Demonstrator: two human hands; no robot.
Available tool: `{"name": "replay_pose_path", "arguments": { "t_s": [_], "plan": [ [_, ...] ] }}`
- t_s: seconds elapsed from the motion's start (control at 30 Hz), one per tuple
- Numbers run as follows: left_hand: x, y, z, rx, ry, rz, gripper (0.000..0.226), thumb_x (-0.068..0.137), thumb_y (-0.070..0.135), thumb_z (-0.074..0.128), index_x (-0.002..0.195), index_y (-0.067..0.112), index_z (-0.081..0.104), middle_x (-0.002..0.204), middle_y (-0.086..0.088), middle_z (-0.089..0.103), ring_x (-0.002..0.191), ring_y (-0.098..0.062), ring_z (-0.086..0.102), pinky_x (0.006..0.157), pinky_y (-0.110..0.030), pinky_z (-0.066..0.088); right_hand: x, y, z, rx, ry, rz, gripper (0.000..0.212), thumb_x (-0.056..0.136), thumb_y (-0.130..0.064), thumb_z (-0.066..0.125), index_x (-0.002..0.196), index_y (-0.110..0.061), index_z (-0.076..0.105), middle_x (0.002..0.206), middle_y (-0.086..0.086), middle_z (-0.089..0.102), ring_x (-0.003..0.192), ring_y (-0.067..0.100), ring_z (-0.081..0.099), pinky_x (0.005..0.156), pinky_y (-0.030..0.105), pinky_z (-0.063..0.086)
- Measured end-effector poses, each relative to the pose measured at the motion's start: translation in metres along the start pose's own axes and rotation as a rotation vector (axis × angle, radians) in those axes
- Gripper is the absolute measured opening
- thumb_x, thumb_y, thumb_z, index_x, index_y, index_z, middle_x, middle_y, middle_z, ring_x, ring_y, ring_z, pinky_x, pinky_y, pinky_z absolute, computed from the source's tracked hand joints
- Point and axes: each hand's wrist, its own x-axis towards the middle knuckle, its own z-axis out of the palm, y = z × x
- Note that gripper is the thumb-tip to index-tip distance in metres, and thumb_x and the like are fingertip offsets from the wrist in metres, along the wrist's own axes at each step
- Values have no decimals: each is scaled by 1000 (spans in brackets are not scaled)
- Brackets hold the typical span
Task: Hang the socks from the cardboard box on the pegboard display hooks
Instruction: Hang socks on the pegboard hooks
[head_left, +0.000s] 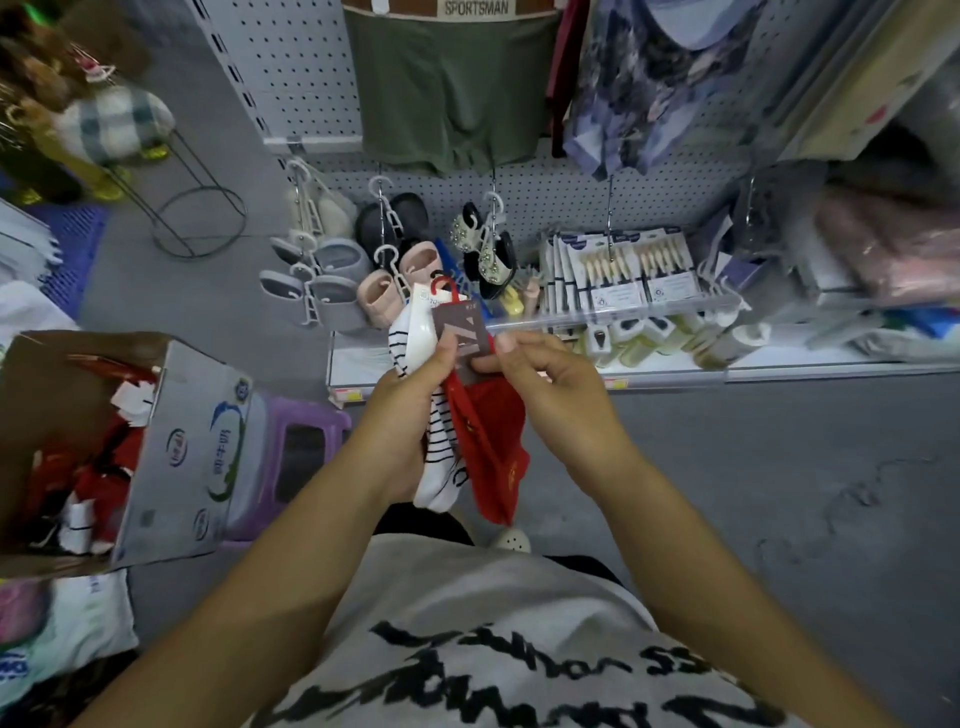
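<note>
Shirt (498, 618) cropped, left hand (410, 415), right hand (550, 384) half-hiding socks (488, 441), possibly two pairs

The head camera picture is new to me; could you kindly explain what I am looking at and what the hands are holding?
There is no machine here. A person wears a wide-angle camera on the head, so you look forward and down along their two arms. The left hand has white striped socks in its grip, with its thumb on the brown card label of the red socks. The right hand pinches the label's other edge. A red hanger hook sticks up above the label. On the left stands the open cardboard box with more socks inside. Ahead is the pegboard, where slippers hang.
</note>
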Motion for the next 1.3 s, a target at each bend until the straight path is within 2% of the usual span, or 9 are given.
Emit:
{"name": "replay_pose_path", "arguments": {
  "t_s": [0.1, 0.2, 0.37, 0.43, 0.53, 0.63, 0.73, 1.0, 1.3],
  "plan": [
    [9, 12, -2, -15, -10, 10, 39, 99, 36, 60, 125, 9, 70, 115, -25, 73, 99, -38, 74, 74, -46, 62, 13, -3, 3, 36, 67, 23, 15, 90, -29, 74, 89, -14, 74, 95, 4, 73, 87, 12, 67, 84, 32, 55],
    [18, 34, -5, 2, -36, -6, 41, 101, 41, 55, 123, 10, 70, 105, -23, 76, 87, -37, 76, 62, -44, 61, 35, -13, 9, 80, 57, 36, 27, 85, -28, 79, 104, -13, 68, 101, 1, 71, 83, 7, 61, 70, 23, 53],
    [49, 91, -19, 111, 7, 115, 45, 101, 40, 57, 134, 10, 61, 114, -22, 74, 100, -37, 74, 76, -44, 63, 87, -46, 40, 34, -1, -12, 18, 83, -26, 81, 95, -14, 74, 90, 0, 74, 83, 16, 67, 71, 29, 59],
    [63, 120, -25, 118, 26, 141, 44, 100, 46, 57, 123, 11, 70, 111, -22, 75, 103, -39, 73, 88, -51, 60, 113, -63, 59, 55, 19, -32, 21, 82, -25, 83, 95, -12, 73, 95, 10, 75, 92, 31, 71, 81, 43, 61],
    [87, 168, -38, 76, 44, 152, 53, 98, 58, 50, 111, 15, 77, 109, -21, 76, 103, -38, 73, 98, -54, 54, 152, -96, 87, 122, 39, -102, 15, 84, -18, 81, 89, -11, 69, 93, 16, 75, 87, 28, 72, 80, 42, 60],
    [107, 219, -49, -10, 17, 174, 60, 99, 63, 42, 121, 16, 72, 114, -18, 75, 105, -34, 73, 97, -49, 54, 187, -128, 110, 163, 28, -173, 13, 86, -12, 77, 87, -10, 64, 94, 11, 76, 84, 15, 71, 78, 29, 58],
    [124, 268, -60, -37, -12, 252, 61, 98, 60, 43, 126, 13, 69, 119, -18, 73, 109, -33, 72, 95, -45, 55, 218, -161, 132, 170, 21, -235, 14, 87, -15, 76, 89, -9, 64, 95, 13, 76, 86, 21, 72, 81, 38, 58],
    [147, 382, -83, 14, 22, 519, 52, 92, 48, 66, 130, 12, 65, 120, -14, 74, 111, -33, 71, 102, -51, 51, 275, -240, 170, 200, 60, -422, 16, 85, -14, 78, 94, -6, 68, 97, 10, 76, 92, 20, 72, 83, 30, 59],
    [134, 460, -69, -1, 130, 759, 23, 91, 33, 73, 106, 16, 76, 104, -8, 79, 98, -29, 76, 94, -53, 57, 306, -327, 184, 203, -50, -590, 23, 86, -11, 77, 99, 5, 67, 90, 10, 73, 80, 10, 67, 73, 19, 55]
  ]
}}
